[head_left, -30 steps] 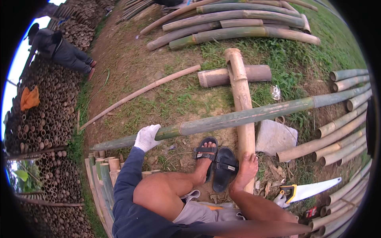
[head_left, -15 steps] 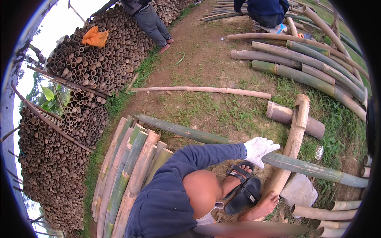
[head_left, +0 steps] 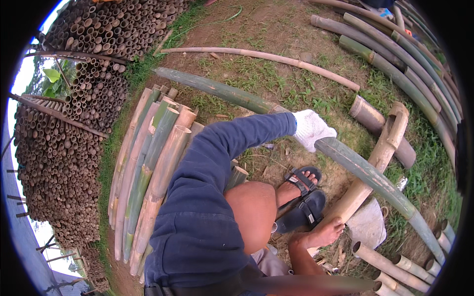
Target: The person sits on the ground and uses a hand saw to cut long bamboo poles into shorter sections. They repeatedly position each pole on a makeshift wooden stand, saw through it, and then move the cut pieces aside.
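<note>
Left hand (head_left: 313,129), in white glove, is sitting on the long green bamboo pole (head_left: 365,175), short of midway from the far left end. Glove is touching the pole; from where I'm standing I can't tell if the fingers are clamping round it, undersides hidden. Right hand is out of sight.

Pole is running diagonally, tapered end up left, other end down right near the cut bamboo lengths (head_left: 390,266). It's crossing over the pale slotted bamboo (head_left: 351,200). That piece is leaning across a short brown bamboo section (head_left: 368,114), slotted end up there. Bare right foot (head_left: 321,234) is pressing on its lower part. Left foot (head_left: 291,192) is wearing a black sandal; the loose sandal (head_left: 303,212) is lying between the feet. Stone slab (head_left: 368,224) is sitting beside the pale piece.

Bamboo bundle (head_left: 148,197) is lying left of the sleeve (head_left: 207,187). Thin brown pole (head_left: 261,53) is lying on the dirt beyond. Big stack of tubes (head_left: 59,182) is showing cut ends at far left; more long poles (head_left: 390,66) are lying upper right.
</note>
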Demonstrator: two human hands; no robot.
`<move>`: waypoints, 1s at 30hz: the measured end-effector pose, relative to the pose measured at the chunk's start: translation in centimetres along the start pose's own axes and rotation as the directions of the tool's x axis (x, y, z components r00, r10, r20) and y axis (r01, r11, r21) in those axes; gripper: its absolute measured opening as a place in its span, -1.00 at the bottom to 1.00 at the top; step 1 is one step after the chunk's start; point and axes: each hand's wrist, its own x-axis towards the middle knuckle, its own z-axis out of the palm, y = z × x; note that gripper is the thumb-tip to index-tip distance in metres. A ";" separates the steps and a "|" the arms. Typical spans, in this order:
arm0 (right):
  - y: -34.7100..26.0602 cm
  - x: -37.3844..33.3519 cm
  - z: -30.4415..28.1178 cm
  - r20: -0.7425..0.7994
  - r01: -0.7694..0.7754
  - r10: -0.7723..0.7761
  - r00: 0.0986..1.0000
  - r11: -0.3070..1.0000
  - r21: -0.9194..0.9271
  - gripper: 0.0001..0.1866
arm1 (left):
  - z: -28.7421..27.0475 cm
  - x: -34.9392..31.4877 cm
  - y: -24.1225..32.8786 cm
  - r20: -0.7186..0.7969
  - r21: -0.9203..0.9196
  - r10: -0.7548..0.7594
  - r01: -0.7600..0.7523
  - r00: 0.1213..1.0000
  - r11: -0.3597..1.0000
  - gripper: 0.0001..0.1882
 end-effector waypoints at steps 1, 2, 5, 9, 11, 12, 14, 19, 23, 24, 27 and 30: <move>-0.1 -0.1 -0.2 0.002 -0.044 0.044 0.999 0.995 0.085 -0.63 | -0.2 -1.6 -0.7 -0.005 0.029 -0.039 0.040 0.999 0.999 -0.29; -0.2 -0.1 -0.3 0.008 -0.089 0.089 0.996 0.982 0.168 -0.60 | -0.3 -3.0 -1.5 0.035 0.038 -0.097 0.095 0.995 0.995 -0.28; -0.2 -0.3 -0.6 -0.021 -0.025 0.028 0.999 0.992 0.122 -0.59 | -0.1 -7.3 -3.3 0.039 0.053 -0.211 0.209 0.977 0.976 -0.26; 0.2 -0.5 -0.3 -0.028 0.047 -0.049 0.998 0.997 -0.061 -0.78 | -0.6 -10.6 -4.9 0.045 0.133 -0.348 0.340 0.936 0.931 -0.24; 0.4 -0.4 -0.1 -0.018 0.088 -0.091 0.996 0.987 -0.131 -0.81 | -1.0 -11.2 -4.8 0.040 0.078 -0.351 0.347 0.936 0.935 -0.19; 0.5 -0.2 0.0 -0.022 0.092 -0.097 0.995 0.981 -0.169 -0.81 | -1.4 -11.1 -4.8 0.069 0.051 -0.369 0.366 0.927 0.929 -0.16; 0.7 0.0 0.2 0.037 0.077 -0.074 0.997 0.994 -0.080 -0.76 | -1.9 -10.2 -4.8 0.116 -0.049 -0.406 0.414 0.906 0.909 -0.10; 0.4 0.9 0.7 0.120 -0.368 0.348 0.930 0.857 0.362 -0.29 | -4.4 -1.4 -10.5 0.159 -0.251 -0.413 0.441 0.897 0.862 -0.09; 0.5 1.1 0.8 0.147 -0.322 0.288 0.946 0.882 0.343 -0.44 | -5.0 7.6 -17.9 0.116 0.233 -0.513 0.479 0.850 0.846 -0.18; 0.4 1.0 0.8 0.058 -0.210 0.202 0.978 0.943 0.259 -0.53 | -4.7 9.5 -19.6 0.093 0.278 -0.539 0.498 0.837 0.821 -0.20; 0.4 1.1 1.0 -0.016 -0.032 0.032 0.999 0.999 0.009 -0.70 | -3.9 13.9 -24.4 0.015 0.334 -0.545 0.509 0.838 0.793 -0.27; 0.4 1.1 1.5 0.007 -0.032 0.033 0.999 0.996 -0.089 -0.81 | -1.3 15.7 -27.5 -0.013 0.263 -0.515 0.499 0.857 0.826 -0.28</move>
